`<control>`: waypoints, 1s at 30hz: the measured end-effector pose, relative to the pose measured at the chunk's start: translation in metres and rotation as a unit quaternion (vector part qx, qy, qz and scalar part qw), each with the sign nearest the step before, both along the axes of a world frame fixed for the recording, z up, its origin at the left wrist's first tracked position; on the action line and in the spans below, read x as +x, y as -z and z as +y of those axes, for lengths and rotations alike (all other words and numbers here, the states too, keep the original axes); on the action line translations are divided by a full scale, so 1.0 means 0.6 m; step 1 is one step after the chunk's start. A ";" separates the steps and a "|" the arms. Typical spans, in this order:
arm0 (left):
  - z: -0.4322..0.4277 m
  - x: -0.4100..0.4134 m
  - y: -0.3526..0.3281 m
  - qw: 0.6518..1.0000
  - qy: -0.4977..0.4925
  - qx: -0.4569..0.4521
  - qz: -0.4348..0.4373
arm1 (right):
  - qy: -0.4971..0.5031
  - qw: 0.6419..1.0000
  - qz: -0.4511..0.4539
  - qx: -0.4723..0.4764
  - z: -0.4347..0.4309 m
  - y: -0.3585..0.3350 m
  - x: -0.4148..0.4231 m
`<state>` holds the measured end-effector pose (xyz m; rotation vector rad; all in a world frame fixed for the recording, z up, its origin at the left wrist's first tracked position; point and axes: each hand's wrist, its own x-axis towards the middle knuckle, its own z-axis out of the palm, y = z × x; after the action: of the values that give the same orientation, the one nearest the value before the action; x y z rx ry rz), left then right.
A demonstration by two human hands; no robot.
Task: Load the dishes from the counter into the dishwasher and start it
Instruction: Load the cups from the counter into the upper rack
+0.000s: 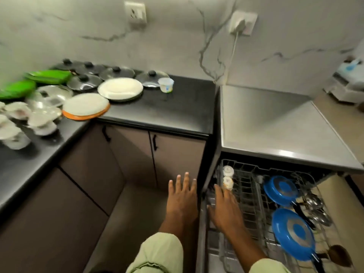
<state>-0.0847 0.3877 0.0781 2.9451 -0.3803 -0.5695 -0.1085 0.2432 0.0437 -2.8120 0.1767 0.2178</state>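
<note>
The dishwasher [275,123] stands open with its wire rack [248,186] pulled out. The rack holds two blue pans [291,233], two small white cups [228,177] at its far left, and metal utensils [315,205]. My right hand [224,209] hovers flat over the rack's left side, fingers straight, just below the cups. My left hand [182,196] is spread, empty, in the air left of the dishwasher. On the black counter [177,107] lie two white plates [120,88], a white plastic tub [166,84], dark pot lids [116,72], green plates [47,75] and several small white bowls [39,121].
Brown cabinet doors [134,154] with black handles fill the corner under the counter. A plug and cable [238,26] hang on the marble wall above the dishwasher. A tiled floor strip lies between cabinets and dishwasher. Blurred items sit at the far right.
</note>
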 end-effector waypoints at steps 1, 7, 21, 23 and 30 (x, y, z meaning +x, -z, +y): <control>0.025 0.003 -0.020 1.000 -0.003 -0.003 -0.021 | -0.008 1.000 -0.016 0.002 0.029 -0.014 0.004; 0.166 0.010 -0.093 0.995 -0.042 0.000 -0.088 | -0.052 0.996 -0.075 0.007 0.175 -0.086 0.034; 0.420 0.012 -0.116 0.975 -0.178 0.017 -0.132 | -0.159 0.978 -0.126 0.041 0.407 -0.146 0.118; 0.445 0.013 -0.112 0.972 -0.192 0.021 -0.130 | -0.171 0.977 -0.122 0.049 0.432 -0.142 0.126; 0.530 0.054 -0.087 0.961 -0.254 0.024 -0.107 | -0.221 0.969 -0.093 0.068 0.524 -0.122 0.194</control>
<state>-0.0525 0.7058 0.1305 2.9761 0.3747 -0.1952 0.0077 0.5576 0.1168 -2.6773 -0.4919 0.0581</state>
